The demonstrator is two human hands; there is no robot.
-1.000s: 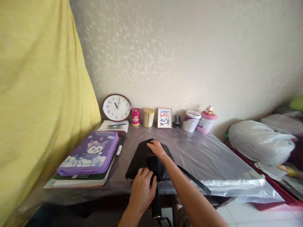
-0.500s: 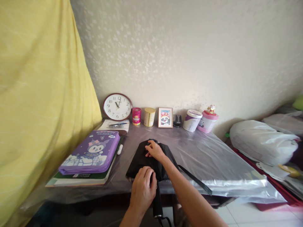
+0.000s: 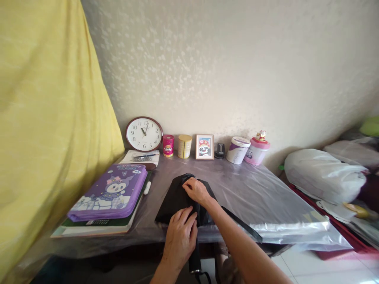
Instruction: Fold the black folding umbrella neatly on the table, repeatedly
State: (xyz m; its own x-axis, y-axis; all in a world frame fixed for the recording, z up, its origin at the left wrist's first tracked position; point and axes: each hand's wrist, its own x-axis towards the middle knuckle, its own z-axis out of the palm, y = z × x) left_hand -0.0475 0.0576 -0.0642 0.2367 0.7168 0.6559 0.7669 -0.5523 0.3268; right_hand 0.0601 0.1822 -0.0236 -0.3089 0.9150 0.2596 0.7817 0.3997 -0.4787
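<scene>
A black folding umbrella (image 3: 174, 199) lies on the plastic-covered table (image 3: 254, 197), its canopy spread flat and its handle (image 3: 195, 262) hanging over the near edge. My left hand (image 3: 180, 238) rests on the umbrella near the table's edge, fingers wrapped over the bunched fabric and shaft. My right hand (image 3: 197, 190) presses down on the canopy farther back, fingers curled on the cloth. A black strap (image 3: 241, 225) runs off to the right from the umbrella.
A purple cartoon case (image 3: 111, 192) lies on books at the left. Along the wall stand a clock (image 3: 143, 134), a red tin (image 3: 168, 145), a yellow tin (image 3: 184, 146), a picture frame (image 3: 204, 146) and two tubs (image 3: 247, 150). A yellow curtain (image 3: 44, 130) hangs left; white bags (image 3: 322, 175) lie right.
My right hand has slid slightly nearer along the canopy and my left hand has shifted a little on the fabric. The view has drifted slightly.
</scene>
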